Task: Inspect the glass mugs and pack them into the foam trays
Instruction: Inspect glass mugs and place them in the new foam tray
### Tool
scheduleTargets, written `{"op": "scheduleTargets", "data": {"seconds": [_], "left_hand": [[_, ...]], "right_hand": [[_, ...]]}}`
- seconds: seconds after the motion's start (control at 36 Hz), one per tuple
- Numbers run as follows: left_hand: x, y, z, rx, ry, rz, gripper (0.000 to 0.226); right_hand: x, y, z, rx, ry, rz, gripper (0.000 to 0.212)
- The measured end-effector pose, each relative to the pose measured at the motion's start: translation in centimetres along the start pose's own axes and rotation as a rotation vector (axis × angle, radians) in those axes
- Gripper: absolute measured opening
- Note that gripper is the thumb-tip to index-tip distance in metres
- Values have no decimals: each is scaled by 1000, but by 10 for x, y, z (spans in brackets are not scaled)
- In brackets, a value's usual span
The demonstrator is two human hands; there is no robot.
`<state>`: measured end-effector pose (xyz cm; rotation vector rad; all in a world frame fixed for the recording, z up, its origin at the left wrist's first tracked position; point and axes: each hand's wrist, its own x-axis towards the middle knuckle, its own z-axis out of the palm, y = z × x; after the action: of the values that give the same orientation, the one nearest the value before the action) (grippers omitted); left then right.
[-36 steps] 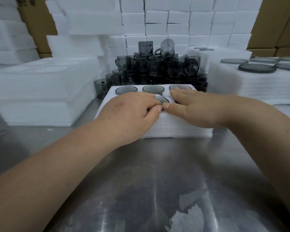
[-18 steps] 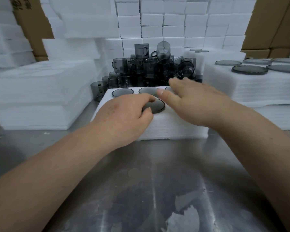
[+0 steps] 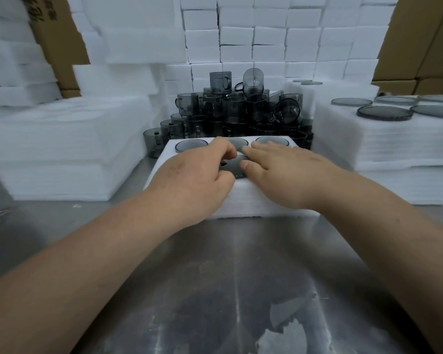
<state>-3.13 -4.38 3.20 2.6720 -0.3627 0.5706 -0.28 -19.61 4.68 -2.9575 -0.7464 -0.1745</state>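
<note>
A white foam tray (image 3: 243, 200) lies on the steel table in front of me. Three smoked glass mugs sit sunk in its back row, the left one (image 3: 191, 145) and the right one (image 3: 271, 141) plainly visible. Another glass mug (image 3: 234, 168) sits in the front row's middle hole. My left hand (image 3: 197, 175) curls over it, fingers at the far rim and thumb at the near rim. My right hand (image 3: 281, 169) lies flat on the tray beside it with straight fingers, its thumb touching the mug's right edge. Both hands hide the rest of the front row.
A pile of loose grey mugs (image 3: 241, 111) stands right behind the tray. A tall stack of foam sheets (image 3: 62, 144) sits on the left. On the right, another foam stack (image 3: 394, 154) carries round grey glass lids (image 3: 384, 113). Foam blocks and cardboard boxes line the back. The steel table (image 3: 241, 277) stretches toward me.
My right hand rose off the tray toward the back, then came down flat beside the front mug. My left hand's fingers have curled round that mug's rim.
</note>
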Motion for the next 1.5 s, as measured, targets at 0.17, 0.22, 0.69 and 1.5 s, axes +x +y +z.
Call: {"op": "scheduleTargets", "data": {"seconds": [0.17,0.22,0.69,1.5], "left_hand": [[2,0,0,-62,-8,-22,31],[2,0,-1,-104,-5,-39,27],[38,-30,-24,-219,56,-417,19],[45,-45,-23,42,-186,-470,46]], "right_hand": [[1,0,2,2,21,13,52],[1,0,2,3,30,18,51],[-2,1,1,23,26,11,51],[-3,0,4,69,173,61,41]]}}
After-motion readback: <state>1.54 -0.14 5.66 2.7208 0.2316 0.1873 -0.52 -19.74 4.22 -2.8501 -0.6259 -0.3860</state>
